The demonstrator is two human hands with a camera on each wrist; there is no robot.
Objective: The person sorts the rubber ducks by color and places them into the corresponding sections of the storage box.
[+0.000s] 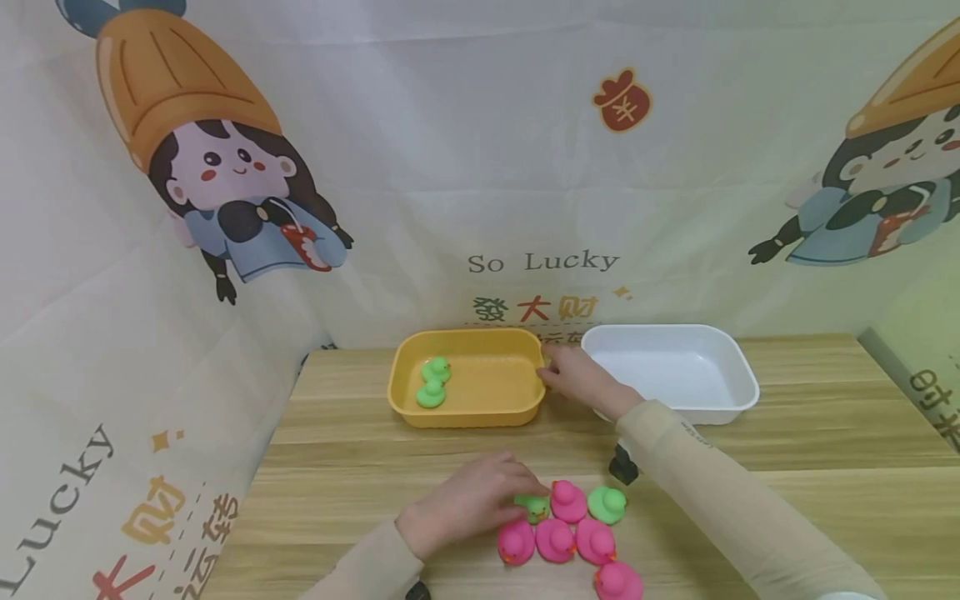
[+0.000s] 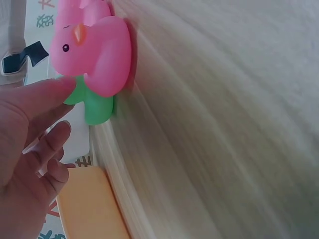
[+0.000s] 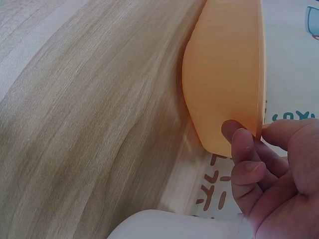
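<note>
A green toy duck [image 1: 535, 510] is pinched between the thumb and fingers of my left hand [image 1: 480, 500], at the left end of a group of ducks on the table. In the left wrist view a pink duck [image 2: 94, 59] partly hides that green duck [image 2: 99, 107]. Further off, my right hand [image 1: 585, 377] grips the right end of a yellow tray [image 1: 465, 417], thumb at the rim and fingertips against the outer wall [image 3: 224, 74]. Two green ducks [image 1: 432, 393] sit in the tray's left part.
Several pink ducks [image 1: 555, 540] and another green duck [image 1: 607, 504] stand close together near the left hand. A white tray [image 1: 738, 400] is right of the yellow one, partly behind the right forearm. A printed cloth [image 1: 420, 208] hangs behind the wooden table [image 1: 337, 450].
</note>
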